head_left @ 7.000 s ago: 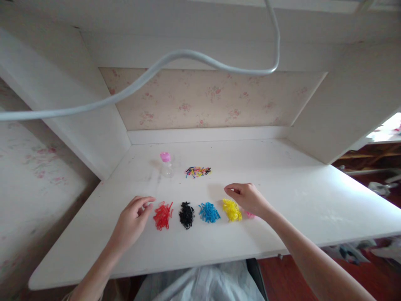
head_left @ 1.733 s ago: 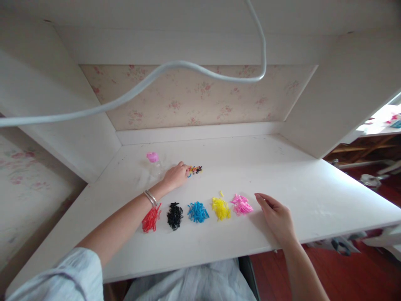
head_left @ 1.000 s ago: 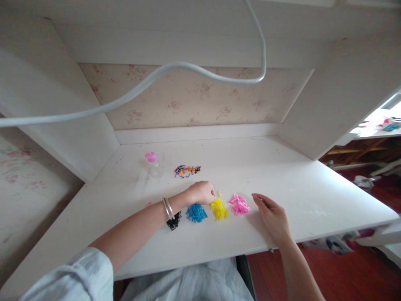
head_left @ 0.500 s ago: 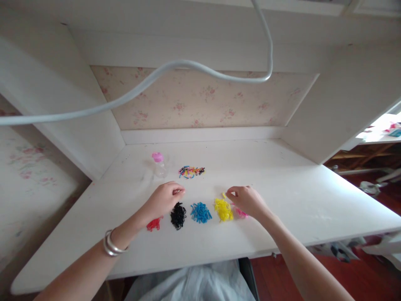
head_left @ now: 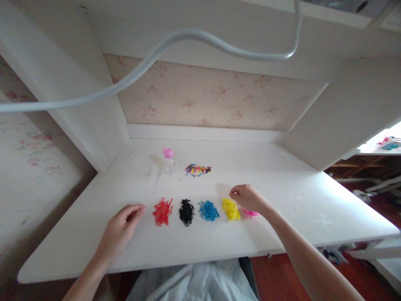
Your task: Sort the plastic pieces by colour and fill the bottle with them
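We've our left hand near the red elastic bands, right hand by the yellow elastic bands on the desk, fingers drawn close, any catch too small to tell, and they look light, stretchy, best nipped at one end!

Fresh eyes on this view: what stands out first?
Likely the white cable sweeping across the upper view. Then the near row on the desk: red pile, black pile, blue pile, yellow pile, pink pile. Behind it, a mixed-color pile, with a pink-capped bottle to its left.
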A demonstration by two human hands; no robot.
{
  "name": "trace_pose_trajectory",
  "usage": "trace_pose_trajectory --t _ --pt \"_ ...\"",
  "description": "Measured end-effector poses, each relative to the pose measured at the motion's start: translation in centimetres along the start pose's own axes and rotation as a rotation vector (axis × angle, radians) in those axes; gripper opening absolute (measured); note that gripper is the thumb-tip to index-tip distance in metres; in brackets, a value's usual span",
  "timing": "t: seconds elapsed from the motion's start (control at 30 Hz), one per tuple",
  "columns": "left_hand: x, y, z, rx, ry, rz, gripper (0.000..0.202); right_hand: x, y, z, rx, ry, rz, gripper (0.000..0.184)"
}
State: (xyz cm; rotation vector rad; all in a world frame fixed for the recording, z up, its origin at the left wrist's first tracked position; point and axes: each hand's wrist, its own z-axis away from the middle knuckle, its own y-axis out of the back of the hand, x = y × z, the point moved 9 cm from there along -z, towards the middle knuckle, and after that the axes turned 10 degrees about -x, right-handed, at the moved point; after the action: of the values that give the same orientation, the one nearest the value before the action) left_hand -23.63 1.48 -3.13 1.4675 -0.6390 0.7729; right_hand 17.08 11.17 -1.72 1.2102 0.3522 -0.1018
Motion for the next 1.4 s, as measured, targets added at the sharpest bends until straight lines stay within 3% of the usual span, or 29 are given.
trace_pose_trajectory --t 0.23,0.5,0.67,0.8,0.93,1.07,1.13,1.27,1.4 --pt "0.7 -1.0 -0.4 -0.04 -0.077 -0.028 0.034 1.2 -1.1 2.1 -0.115 -0.056 -0.276 0.024" --pt "0.6 -0.9 -0.3 -0.047 -0.054 -0.035 0.033 0.8 -1.4 2.6 -0.116 -0.009 -0.299 0.027" --pt "0.9 -1.1 -0.3 -0.053 -0.059 -0.051 0.033 2.8 0.9 3.3 0.104 -0.022 -0.31 0.029" --pt "1.2 -1.2 -0.3 -0.051 -0.051 -0.059 0.032 7.9 2.1 5.5 0.401 -0.153 -0.527 0.037" --pt "1.1 -1.1 -0.3 -0.027 -0.03 -0.049 0.033 13.1 0.1 8.7 0.692 -0.249 -0.853 0.047" --pt "1.0 -1.2 -0.3 -0.016 -0.037 -0.058 0.034 15.7 -2.2 11.1 0.917 -0.298 -1.066 0.051" --pt "0.9 -1.2 -0.3 -0.008 -0.047 -0.063 0.033 15.6 -2.4 11.2 0.913 -0.301 -1.068 0.05" --pt "1.0 -1.1 -0.3 0.007 -0.079 -0.075 0.031 14.4 -1.9 10.1 0.768 -0.288 -0.923 0.049" --pt "1.1 -1.2 -0.3 0.001 -0.1 -0.085 0.032 14.6 -1.9 9.9 0.738 -0.287 -0.903 0.049"
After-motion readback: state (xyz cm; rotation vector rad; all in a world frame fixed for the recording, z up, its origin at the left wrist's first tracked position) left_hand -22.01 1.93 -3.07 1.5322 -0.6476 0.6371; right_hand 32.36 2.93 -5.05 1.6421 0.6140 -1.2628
